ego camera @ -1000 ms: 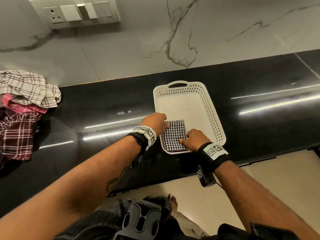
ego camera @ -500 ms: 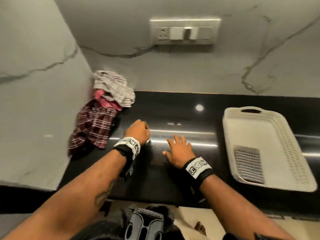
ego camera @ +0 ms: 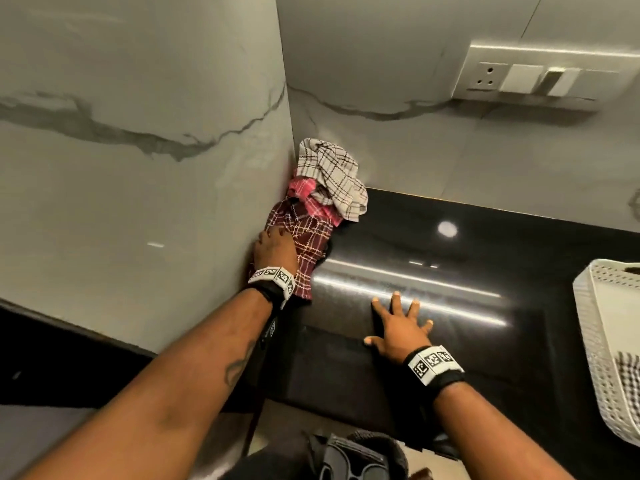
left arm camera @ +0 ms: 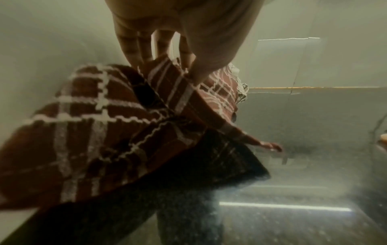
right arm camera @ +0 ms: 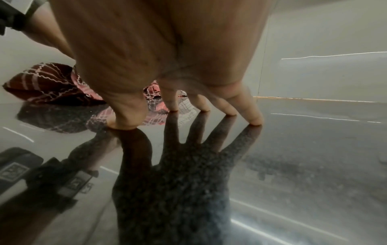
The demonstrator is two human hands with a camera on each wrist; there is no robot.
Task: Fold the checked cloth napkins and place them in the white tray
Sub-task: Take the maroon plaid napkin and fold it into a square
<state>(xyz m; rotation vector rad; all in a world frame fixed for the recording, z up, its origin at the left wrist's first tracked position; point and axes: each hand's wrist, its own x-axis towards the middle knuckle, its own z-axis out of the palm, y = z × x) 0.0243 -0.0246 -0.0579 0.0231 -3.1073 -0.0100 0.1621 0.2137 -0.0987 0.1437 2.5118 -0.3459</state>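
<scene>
Now the dark red checked napkin (ego camera: 304,247) is held by the left hand (ego camera: 273,249), close to the corner where the two marble walls meet. From the left wrist view, the fingers (left arm camera: 134,48) and thumb are seen pinching a fold of the dark red checked napkin (left arm camera: 100,126), and part of the cloth hangs below the hand. The far end of it still lies in the pile. A pink checked napkin (ego camera: 310,197) is bunched up just behind it, and a white checked napkin (ego camera: 330,176) is lying on top of the pile, against the wall.

The right hand (ego camera: 400,327) is laid flat on the black counter (ego camera: 450,358), with its fingers spread wide. Nothing is held in it. From the right wrist view, the fingertips (right arm camera: 173,106) are seen touching the shiny counter, and the hand's shape is mirrored in the stone below it. The pile of cloths is well apart from this hand.

The white tray (ego camera: 595,337) is seen at the right edge of the head view, resting on the counter. A folded black and white checked napkin (ego camera: 628,372) is lying inside it, near its front end. A switch plate (ego camera: 540,76) is fixed on the back wall above the counter.
</scene>
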